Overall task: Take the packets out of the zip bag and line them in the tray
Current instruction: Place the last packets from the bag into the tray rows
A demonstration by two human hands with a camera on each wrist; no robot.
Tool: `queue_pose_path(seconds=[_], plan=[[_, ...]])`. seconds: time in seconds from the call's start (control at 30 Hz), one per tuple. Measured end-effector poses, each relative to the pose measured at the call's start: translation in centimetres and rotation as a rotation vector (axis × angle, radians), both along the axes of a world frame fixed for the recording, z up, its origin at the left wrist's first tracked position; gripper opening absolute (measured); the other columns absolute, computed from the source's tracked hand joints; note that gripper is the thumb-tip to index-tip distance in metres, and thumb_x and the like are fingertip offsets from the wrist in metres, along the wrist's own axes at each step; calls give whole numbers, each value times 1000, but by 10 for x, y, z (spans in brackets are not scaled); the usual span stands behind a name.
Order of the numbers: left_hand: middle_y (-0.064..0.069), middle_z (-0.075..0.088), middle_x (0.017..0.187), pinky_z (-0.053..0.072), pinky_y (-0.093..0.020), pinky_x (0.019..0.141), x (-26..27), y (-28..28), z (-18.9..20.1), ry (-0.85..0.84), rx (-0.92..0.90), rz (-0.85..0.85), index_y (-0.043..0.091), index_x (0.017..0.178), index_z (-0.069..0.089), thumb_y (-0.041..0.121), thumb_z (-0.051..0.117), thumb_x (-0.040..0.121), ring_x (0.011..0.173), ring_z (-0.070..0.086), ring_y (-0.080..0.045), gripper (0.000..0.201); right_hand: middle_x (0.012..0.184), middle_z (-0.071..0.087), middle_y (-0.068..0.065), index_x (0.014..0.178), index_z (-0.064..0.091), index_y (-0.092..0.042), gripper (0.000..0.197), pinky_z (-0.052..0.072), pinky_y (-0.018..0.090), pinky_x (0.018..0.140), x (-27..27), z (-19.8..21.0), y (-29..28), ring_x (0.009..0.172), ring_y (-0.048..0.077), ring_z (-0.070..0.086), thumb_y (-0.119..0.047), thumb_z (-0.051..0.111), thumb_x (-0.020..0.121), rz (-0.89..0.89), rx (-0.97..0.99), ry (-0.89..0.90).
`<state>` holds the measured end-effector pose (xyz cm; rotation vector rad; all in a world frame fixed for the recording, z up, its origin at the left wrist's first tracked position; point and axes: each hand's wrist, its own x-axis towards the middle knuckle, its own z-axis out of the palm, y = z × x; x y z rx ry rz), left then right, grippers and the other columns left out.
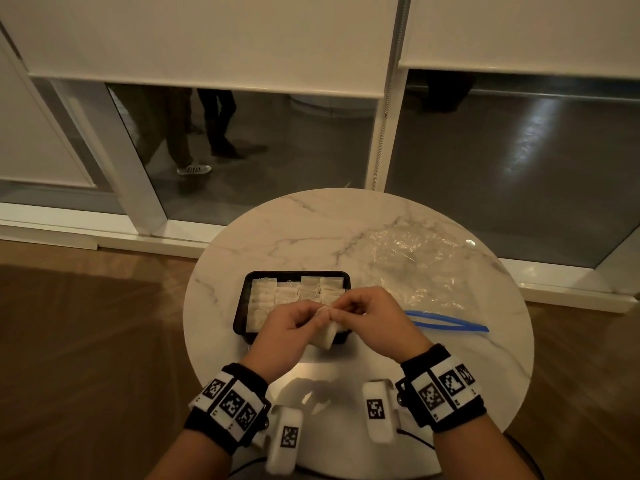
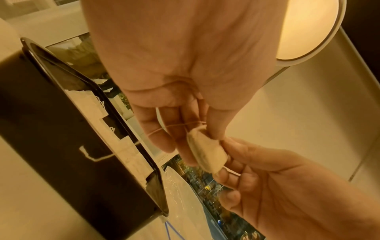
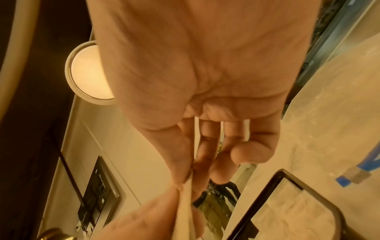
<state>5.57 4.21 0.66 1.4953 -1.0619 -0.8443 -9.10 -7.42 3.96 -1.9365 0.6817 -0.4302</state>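
Marble-look round tabletop [image 1: 311,237], white with grey veins, sitting on a wood floor [image 1: 86,323] right by a big glass window [image 1: 259,150] with roller blinds [image 1: 207,39] pulled most of the way down.

On the right half of the tabletop there's the zip bag [image 1: 415,268], clear and crinkly, lying flat with its blue zip strip [image 1: 446,322] at the near edge, gaping open a bit. Can't tell if anything's left inside it.

Just left of the bag is the black tray [image 1: 242,306], rectangular, already holding rows of pale packets [image 1: 294,291] lined up side by side.

Both hands are up over the near edge of the tray, meeting in the middle. The left hand [image 1: 291,327] and right hand [image 1: 370,320] each have a pinch grip on the same single packet [image 1: 325,336], a small pale pouch held off the tabletop. From the left wrist view, the left thumb and fingers [image 2: 162,129] nip its top end while the right fingertips hold the other end, and a thin string [image 2: 168,127] trails across the left fingers. Both wrists wear black bands [image 1: 228,403] with square printed markers.
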Motion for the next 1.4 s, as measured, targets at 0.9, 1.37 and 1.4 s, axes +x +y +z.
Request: queue_pose_path(seconds=[0.9,1.37,1.4], plan=[[-13,68,80,55,-44,77,3,-14,-7,-186,57,24,11,84,72,37,65,97,74,64,-20,30,77,68,-8,87,71,-25,14,50,14,71,8,-10,-10,75,1,62,-12,67,91,-87,-83,-113],[-13,66,72,54,-40,74,29,-56,-17,-428,295,203,6,77,67,23,72,91,68,61,-20,22,92,66,-5,115,64,-19,31,40,11,60,6,-59,-20,82,6,62,-33,72,88,-361,0,304],[-12,66,73,54,-38,74,30,-61,-17,-440,313,186,6,78,68,20,71,91,70,62,-20,20,88,66,-7,114,64,-18,31,40,10,58,7,-62,-18,79,4,62,-31,73,87,-357,10,297]])
